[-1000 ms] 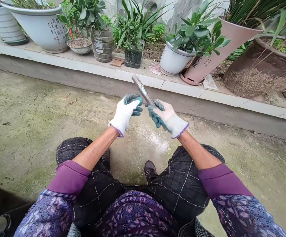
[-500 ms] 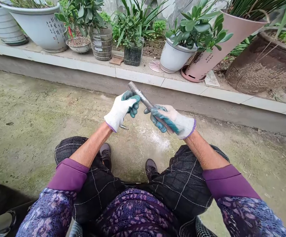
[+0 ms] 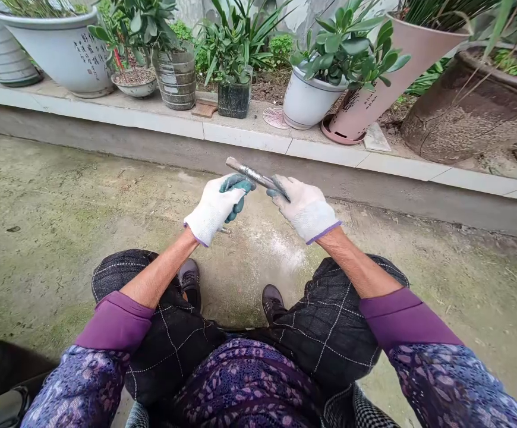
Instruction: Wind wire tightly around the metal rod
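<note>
Both my hands wear white knit gloves with teal-coated palms. My right hand (image 3: 300, 205) is closed around the near end of a grey-brown stick (image 3: 233, 162), seen from the back of the glove. Thin silvery wire (image 3: 253, 173) is wound in tight turns around the stick's middle. The stick slants up and left, its far tip beyond my left hand. Against the wound part, my left hand (image 3: 223, 202) is closed, thumb and forefinger pressed together. A thin metal end (image 3: 225, 230) pokes out below that hand; the glove hides the rest of it.
White powder (image 3: 280, 249) is scattered on the concrete ground (image 3: 62, 208) between my shoes. Ahead runs a low tiled ledge (image 3: 245, 138) with several potted plants, among them a white pot (image 3: 309, 101) and a brown urn (image 3: 463, 113). A dark object (image 3: 4, 368) stands at lower left.
My right hand has rolled over, its back now facing up, and moved slightly up and left. The stick lies flatter. My left hand stays closed beside the wound wire.
</note>
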